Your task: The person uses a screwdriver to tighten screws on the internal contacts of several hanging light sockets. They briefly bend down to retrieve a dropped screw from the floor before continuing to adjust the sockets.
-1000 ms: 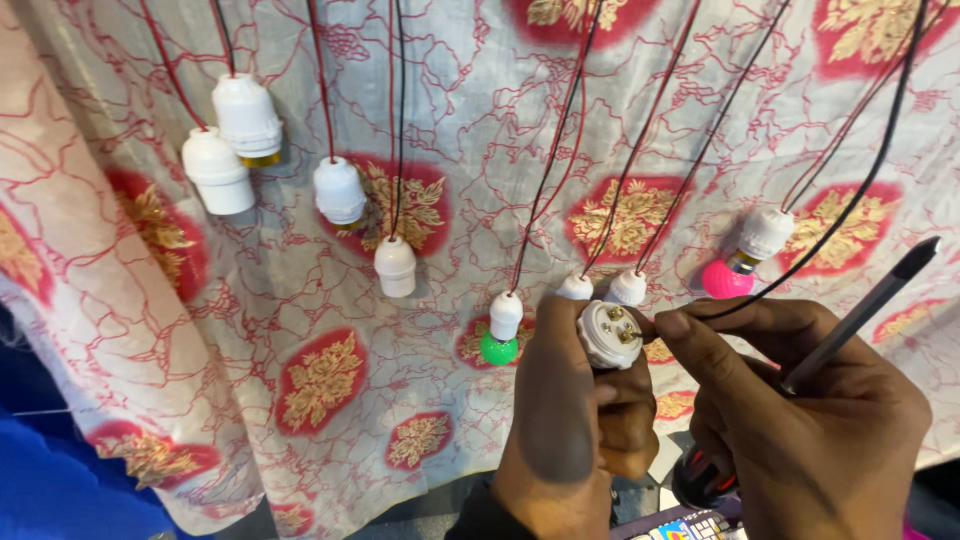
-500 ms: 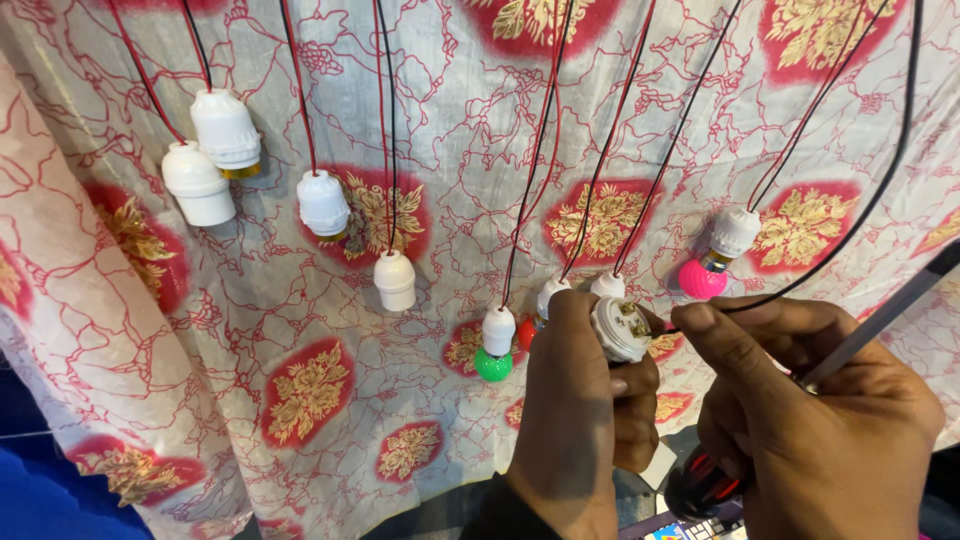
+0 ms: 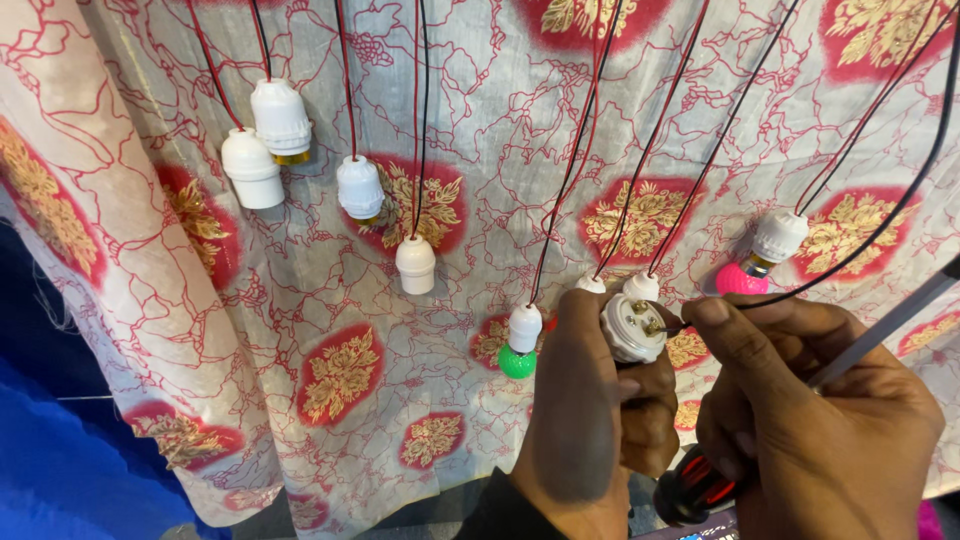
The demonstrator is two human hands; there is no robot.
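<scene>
Centrally, lower frame: white lamp holder point(image 3: 632, 327) gripped in closed left hand point(image 3: 590, 420); right hand point(image 3: 820, 410) pinches black wire point(image 3: 880, 225) at its terminals.

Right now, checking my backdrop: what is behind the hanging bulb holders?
Behind the white holders hangs patterned cream-and-red cloth. My left hand and right hand cover the part behind them.

Eight white lamp holders point(image 3: 281, 118) hang on wires against one patterned cloth point(image 3: 150, 300); two carry small bulbs, one green bulb point(image 3: 517, 361), one pink bulb point(image 3: 741, 280). A ninth holder point(image 3: 633, 327) sits between two hands.
</scene>
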